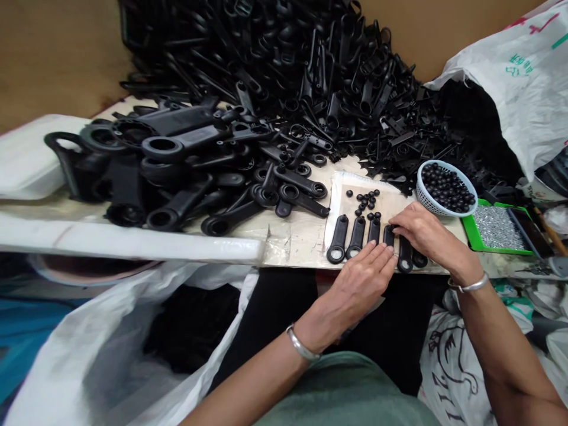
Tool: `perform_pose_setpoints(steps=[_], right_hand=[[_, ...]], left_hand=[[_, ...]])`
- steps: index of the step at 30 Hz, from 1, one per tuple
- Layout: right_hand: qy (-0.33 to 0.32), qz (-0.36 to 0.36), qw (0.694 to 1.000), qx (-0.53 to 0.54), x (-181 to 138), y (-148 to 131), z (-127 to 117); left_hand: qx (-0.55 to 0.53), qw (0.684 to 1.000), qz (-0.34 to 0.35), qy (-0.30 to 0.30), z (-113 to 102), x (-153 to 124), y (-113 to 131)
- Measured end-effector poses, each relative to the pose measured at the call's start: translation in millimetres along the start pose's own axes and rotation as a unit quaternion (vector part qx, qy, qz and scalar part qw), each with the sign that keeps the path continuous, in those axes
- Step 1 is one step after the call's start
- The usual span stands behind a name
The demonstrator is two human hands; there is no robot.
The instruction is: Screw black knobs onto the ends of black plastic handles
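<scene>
Several black plastic crank-shaped levers, each with a ring at one end, lie in a row along the table's front edge, the leftmost lever [339, 239] in full view. My left hand [361, 275] lies across the lower ends of the middle levers, fingers stretched out. At the upper end of another lever [389, 235] the fingertips of my right hand [423, 234] are pinched together; what they hold is hidden. Small round black knobs [364, 202] are scattered just beyond the row, and some sit at the levers' narrow ends.
Behind the row stands a light-blue basket [423, 198] of black knobs. Right of it is a green tray [474, 234] of small metal pieces, with a dark flat object [528, 231] on its edge. Heaped black parts [266, 65] cover the back. An open white sack [84, 349] stands below left.
</scene>
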State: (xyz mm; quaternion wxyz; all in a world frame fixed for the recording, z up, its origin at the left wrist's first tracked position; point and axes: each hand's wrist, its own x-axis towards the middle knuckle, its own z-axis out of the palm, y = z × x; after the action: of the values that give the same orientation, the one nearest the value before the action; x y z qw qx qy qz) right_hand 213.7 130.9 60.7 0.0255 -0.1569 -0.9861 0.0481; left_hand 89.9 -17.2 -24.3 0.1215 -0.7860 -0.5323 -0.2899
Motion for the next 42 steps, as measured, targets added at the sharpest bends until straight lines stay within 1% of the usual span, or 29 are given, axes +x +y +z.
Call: perform_pose_setpoints(steps=[9, 12, 15, 19, 22, 28, 30, 34, 39, 42], right_hand=[[-0.028, 0.0, 0.999, -0.026, 1, -1, 2], [-0.042, 0.003, 0.999, -0.011, 2, 3, 6], [-0.038, -0.009, 0.999, 0.007, 3, 8, 9], [-0.039, -0.006, 0.999, 0.004, 3, 10, 9], [-0.021, -0.008, 1.0, 0.015, 0, 8, 10], [0.049, 0.02, 0.999, 0.008, -12, 4, 13], [0.064, 0.017, 0.998, 0.007, -12, 1, 14], [0.051, 0.007, 0.999, 0.011, -8, 0, 15], [0.08, 0.01, 0.996, 0.042, -7, -1, 13], [0.035, -0.014, 0.998, 0.054, -3, -8, 10]], left_hand=[[-0.005, 1.0, 0.001, 0.002, 3, -1, -1], [-0.009, 1.0, 0.003, -0.007, 3, -2, -2], [-0.009, 1.0, 0.002, -0.009, 1, -1, -2], [-0.01, 1.0, 0.004, -0.008, -2, -1, -1], [-0.016, 1.0, 0.001, -0.008, -3, 0, -1], [-0.016, 1.0, 0.004, -0.009, -5, 0, -1], [-0.012, 1.0, 0.003, -0.008, -4, 0, -1], [-0.007, 1.0, -0.004, -0.019, 1, -1, -1], [-0.009, 1.0, 0.0, -0.02, 3, -2, -1], [-0.011, 1.0, -0.003, -0.025, 2, -2, -1]])
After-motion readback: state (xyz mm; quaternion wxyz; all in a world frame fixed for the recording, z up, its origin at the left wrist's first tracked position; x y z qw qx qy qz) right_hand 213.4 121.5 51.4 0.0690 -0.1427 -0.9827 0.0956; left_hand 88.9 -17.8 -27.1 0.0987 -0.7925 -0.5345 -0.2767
